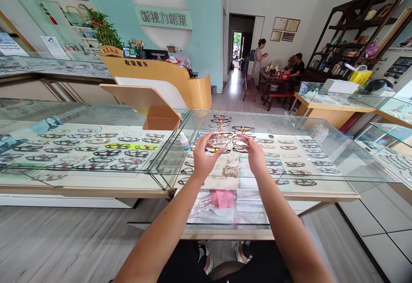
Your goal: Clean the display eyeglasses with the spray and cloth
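Note:
A pair of eyeglasses (pixel 222 140) is held up over the glass display counter, its lenses hard to separate from the frames behind them. My left hand (pixel 205 157) grips its left side, fingers curled and thumb pointing inward. At the opposite side, my right hand (pixel 255 156) has its fingers bent around the edge of the glasses. Below them a crumpled greyish cloth (pixel 231 168) lies on the counter glass. To the left of my left hand stands a small white spray bottle (pixel 184 142) with a blue and red label.
Rows of spectacle frames (pixel 295 164) lie inside the glass counter (pixel 341 188). A tilted wooden-backed stand (pixel 151 104) sits at the left. Pink paper (pixel 223 198) lies on the lower shelf. Two people (pixel 258 62) are at a far table beyond the counter.

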Demonstrator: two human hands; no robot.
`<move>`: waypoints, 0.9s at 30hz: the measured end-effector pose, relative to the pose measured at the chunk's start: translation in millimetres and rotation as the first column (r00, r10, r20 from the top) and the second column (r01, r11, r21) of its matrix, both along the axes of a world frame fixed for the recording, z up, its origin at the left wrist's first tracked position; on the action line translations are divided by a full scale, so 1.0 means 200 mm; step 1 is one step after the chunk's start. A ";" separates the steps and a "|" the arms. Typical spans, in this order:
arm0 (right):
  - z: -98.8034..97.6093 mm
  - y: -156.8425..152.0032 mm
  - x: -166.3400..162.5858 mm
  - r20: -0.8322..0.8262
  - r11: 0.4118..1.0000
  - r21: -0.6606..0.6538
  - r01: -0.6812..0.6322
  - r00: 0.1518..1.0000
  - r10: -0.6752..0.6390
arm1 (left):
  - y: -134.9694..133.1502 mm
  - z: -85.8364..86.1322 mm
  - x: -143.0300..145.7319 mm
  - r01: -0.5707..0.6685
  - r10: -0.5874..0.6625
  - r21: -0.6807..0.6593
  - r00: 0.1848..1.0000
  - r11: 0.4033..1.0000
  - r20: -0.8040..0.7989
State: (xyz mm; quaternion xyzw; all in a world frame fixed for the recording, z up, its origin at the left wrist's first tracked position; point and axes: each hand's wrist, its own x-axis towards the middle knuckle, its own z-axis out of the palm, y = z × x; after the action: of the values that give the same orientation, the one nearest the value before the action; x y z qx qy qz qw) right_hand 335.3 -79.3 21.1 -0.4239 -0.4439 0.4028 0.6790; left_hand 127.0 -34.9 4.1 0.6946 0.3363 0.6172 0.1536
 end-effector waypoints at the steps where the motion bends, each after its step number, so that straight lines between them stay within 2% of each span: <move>1: -0.01 0.01 0.01 0.009 1.000 -0.013 0.007 1.000 -0.007 | 0.00 0.00 0.00 0.026 -0.026 -0.018 1.000 1.000 0.013; 8: -0.04 0.03 0.00 -0.041 0.993 -0.086 -0.078 0.996 0.075 | 0.02 0.01 0.01 0.155 -0.128 -0.138 0.975 0.978 0.182; 14: -0.04 0.03 -0.01 -0.158 0.956 -0.140 -0.259 0.959 0.237 | 0.06 0.00 0.00 0.288 -0.220 -0.203 0.928 0.936 0.302; 17: -0.03 0.03 0.01 -0.236 0.911 -0.176 -0.372 0.915 0.328 | 0.08 0.01 -0.02 0.376 -0.272 -0.241 0.887 0.895 0.372; 19: -0.03 0.03 0.02 -0.301 0.865 -0.190 -0.465 0.866 0.399 | 0.09 0.01 -0.04 0.449 -0.312 -0.287 0.854 0.846 0.416; 22: -0.04 0.03 0.03 -0.343 0.814 -0.197 -0.547 0.816 0.465 | 0.08 0.03 -0.06 0.566 -0.390 -0.359 0.801 0.742 0.455; 27: -0.05 0.01 0.02 -0.251 0.716 -0.293 -0.633 0.774 0.581 | 0.05 0.05 -0.05 0.710 -0.540 -0.431 0.704 0.558 0.461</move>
State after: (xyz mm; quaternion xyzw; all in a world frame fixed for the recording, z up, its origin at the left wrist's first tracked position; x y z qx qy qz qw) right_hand 339.8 -78.0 11.5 -0.3419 -0.4273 0.7069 0.4482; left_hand 116.7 -25.5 14.8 0.5930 0.2106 0.4772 0.6134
